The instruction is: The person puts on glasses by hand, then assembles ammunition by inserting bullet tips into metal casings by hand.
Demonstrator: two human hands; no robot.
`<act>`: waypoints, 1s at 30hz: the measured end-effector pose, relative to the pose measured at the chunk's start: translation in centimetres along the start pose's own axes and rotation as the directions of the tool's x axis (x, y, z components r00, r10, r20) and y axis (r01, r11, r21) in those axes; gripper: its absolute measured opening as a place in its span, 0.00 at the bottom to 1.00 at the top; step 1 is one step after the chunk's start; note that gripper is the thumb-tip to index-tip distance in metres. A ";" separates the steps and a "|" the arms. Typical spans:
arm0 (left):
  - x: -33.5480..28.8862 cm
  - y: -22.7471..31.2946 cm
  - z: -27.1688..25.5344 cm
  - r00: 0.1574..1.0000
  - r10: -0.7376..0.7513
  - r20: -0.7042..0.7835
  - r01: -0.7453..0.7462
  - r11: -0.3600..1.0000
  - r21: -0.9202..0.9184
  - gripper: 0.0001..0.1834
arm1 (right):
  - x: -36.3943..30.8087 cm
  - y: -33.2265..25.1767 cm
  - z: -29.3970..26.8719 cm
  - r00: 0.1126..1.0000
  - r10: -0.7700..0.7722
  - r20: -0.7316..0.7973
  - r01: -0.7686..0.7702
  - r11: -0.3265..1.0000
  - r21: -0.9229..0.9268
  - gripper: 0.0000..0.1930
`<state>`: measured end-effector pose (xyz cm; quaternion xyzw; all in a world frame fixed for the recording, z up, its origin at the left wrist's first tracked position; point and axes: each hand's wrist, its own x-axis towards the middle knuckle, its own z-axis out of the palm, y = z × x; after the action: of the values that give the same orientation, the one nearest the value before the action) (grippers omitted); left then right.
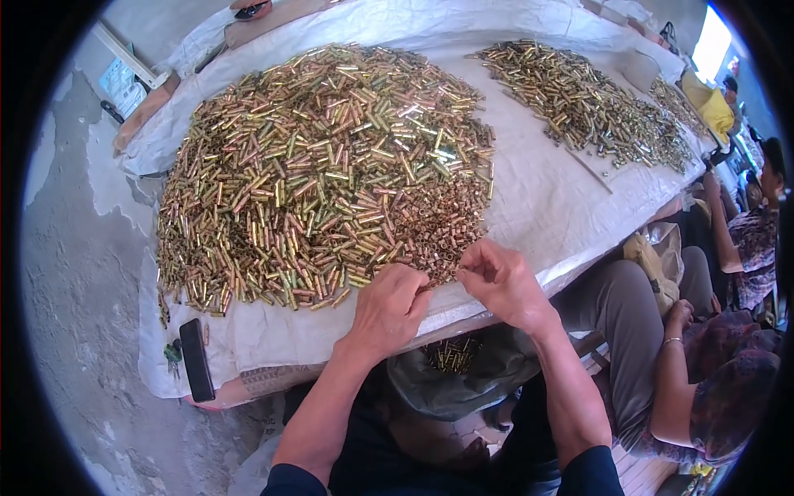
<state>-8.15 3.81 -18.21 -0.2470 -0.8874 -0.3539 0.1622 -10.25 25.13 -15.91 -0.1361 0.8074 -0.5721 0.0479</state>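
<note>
Both of my hands are at the near edge of a large pile of brass-coloured metal tubes (306, 182), fingers drawn together. My left hand (390, 302) is closed beside a patch of short copper-coloured rings or nuts (442, 223). A little to its right, my right hand (506, 285) is bent in a pinch, thumb against the fingers, at the lower edge of that patch. Whatever is between the fingers of either hand is too small or hidden to name. Below the table edge, a dark bag (422, 388) hangs open with similar metal pieces (453, 355) inside.
White sheeting (546, 198) covers the table. At the back right lies a second pile of metal parts (579, 99), with a thin stick (589, 171) nearby. A black phone (197, 360) and green-handled keys (173, 354) lie front left. People sit close on the right (703, 372).
</note>
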 end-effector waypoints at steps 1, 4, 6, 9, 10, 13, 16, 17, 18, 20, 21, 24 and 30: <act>-0.1 0.0 -0.1 1.000 0.022 -0.005 -0.022 1.000 -0.022 0.10 | -0.1 -0.4 0.1 0.999 0.036 0.021 -0.037 0.998 0.046 0.05; 0.0 0.1 -0.5 0.998 0.063 -0.016 -0.064 0.996 -0.062 0.11 | -0.4 -0.9 0.5 0.990 0.122 0.072 -0.133 0.975 0.180 0.05; -0.1 0.1 -0.6 0.997 0.076 -0.019 -0.077 0.994 -0.076 0.11 | -0.5 -0.7 1.1 0.991 0.102 0.089 -0.120 0.966 0.228 0.05; -0.1 0.2 -0.7 0.995 0.092 -0.040 -0.096 0.988 -0.123 0.11 | -0.7 -0.5 1.8 0.992 0.066 0.110 -0.096 0.952 0.290 0.06; -0.1 0.2 -0.8 0.995 0.089 -0.035 -0.093 0.988 -0.125 0.11 | -0.7 -0.4 2.0 0.992 0.049 0.118 -0.083 0.948 0.306 0.06; -0.1 0.1 -0.9 0.996 0.086 -0.026 -0.089 0.987 -0.132 0.10 | -0.7 0.2 2.3 0.990 0.036 0.136 -0.077 0.947 0.311 0.06; -0.3 0.0 -1.2 0.997 0.079 -0.024 -0.082 0.986 -0.145 0.10 | -0.7 -0.4 2.4 0.987 0.038 0.159 -0.092 0.933 0.349 0.06; -0.4 0.1 -1.2 0.997 0.076 -0.024 -0.079 0.985 -0.157 0.10 | -0.7 -0.3 2.5 0.986 0.038 0.160 -0.093 0.933 0.348 0.06; -0.4 0.1 -1.2 0.997 0.075 -0.025 -0.078 0.985 -0.157 0.10 | -0.7 0.0 2.7 0.988 0.045 0.148 -0.103 0.904 0.414 0.05; -0.3 0.2 -1.4 0.998 0.060 -0.011 -0.061 0.981 -0.182 0.08 | -0.7 0.3 2.8 0.989 0.051 0.137 -0.111 0.872 0.477 0.05; -0.3 0.1 -1.4 0.998 0.060 -0.012 -0.061 0.981 -0.182 0.08 | -0.7 0.4 2.7 0.989 0.046 0.144 -0.109 0.874 0.474 0.05; -0.3 0.0 -1.3 0.999 0.042 -0.010 -0.044 0.972 -0.230 0.08 | -0.7 0.5 2.7 0.989 0.031 0.145 -0.097 0.877 0.472 0.04; -0.3 0.3 -1.4 0.999 -0.027 0.031 0.034 0.957 -0.289 0.07 | -1.1 -0.1 2.9 0.995 0.022 0.100 -0.064 0.898 0.436 0.04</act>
<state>-7.58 2.84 -17.21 -0.2590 -0.8318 -0.4792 0.1070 -8.47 22.78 -16.90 -0.1303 0.6574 -0.7312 0.1273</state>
